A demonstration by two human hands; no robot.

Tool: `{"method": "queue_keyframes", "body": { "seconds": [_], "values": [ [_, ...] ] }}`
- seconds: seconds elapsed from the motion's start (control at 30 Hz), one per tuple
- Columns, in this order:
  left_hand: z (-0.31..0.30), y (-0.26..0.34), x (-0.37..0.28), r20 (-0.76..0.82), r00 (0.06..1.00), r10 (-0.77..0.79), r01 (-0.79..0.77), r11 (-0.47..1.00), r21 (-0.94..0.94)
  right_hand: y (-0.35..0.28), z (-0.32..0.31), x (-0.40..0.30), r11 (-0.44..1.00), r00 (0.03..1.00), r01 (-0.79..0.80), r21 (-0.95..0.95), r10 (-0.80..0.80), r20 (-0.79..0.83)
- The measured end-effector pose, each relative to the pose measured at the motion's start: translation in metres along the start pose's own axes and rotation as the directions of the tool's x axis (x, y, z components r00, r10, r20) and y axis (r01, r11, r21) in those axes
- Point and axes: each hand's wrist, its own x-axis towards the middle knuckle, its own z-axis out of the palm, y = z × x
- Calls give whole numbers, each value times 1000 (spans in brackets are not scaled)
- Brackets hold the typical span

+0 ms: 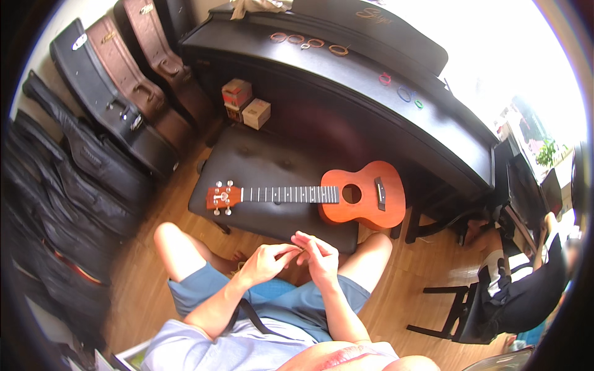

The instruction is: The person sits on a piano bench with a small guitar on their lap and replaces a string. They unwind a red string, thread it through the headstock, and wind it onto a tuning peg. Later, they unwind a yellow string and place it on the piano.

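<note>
My left hand (263, 265) and my right hand (321, 260) meet above my lap, fingertips pinched together. Between them is a small thin thing (302, 249), too fine to identify. Just beyond lies a reddish-brown ukulele (363, 192), face up on a black padded bench (260, 155). Its headstock (222, 197), with metal tuners, points left; its body is to the right, partly past the bench's edge. No strings show along its fretboard (290, 194). Neither hand touches the ukulele.
A dark piano (204, 37) stands behind the bench, bearing copper-coloured string coils (296, 39) and pink (384, 79), blue (404, 94) and green coils (418, 104). Small boxes (256, 114) sit beyond the bench. Instrument cases (111, 106) line the left. A seated person (529, 297) is at right.
</note>
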Motion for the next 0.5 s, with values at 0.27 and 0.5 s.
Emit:
{"method": "queue_keyframes", "body": {
  "seconds": [0.27, 0.5],
  "values": [
    [-27, -4, -1, 99, 983, 152, -174, 944, 279, -18, -13, -7, 712, 973, -129, -690, 226, 51],
    [-37, -15, -6, 190, 977, 101, -103, 995, 0, -8, -25, -13, 788, 705, -379, -485, 585, 400]
  ]
}}
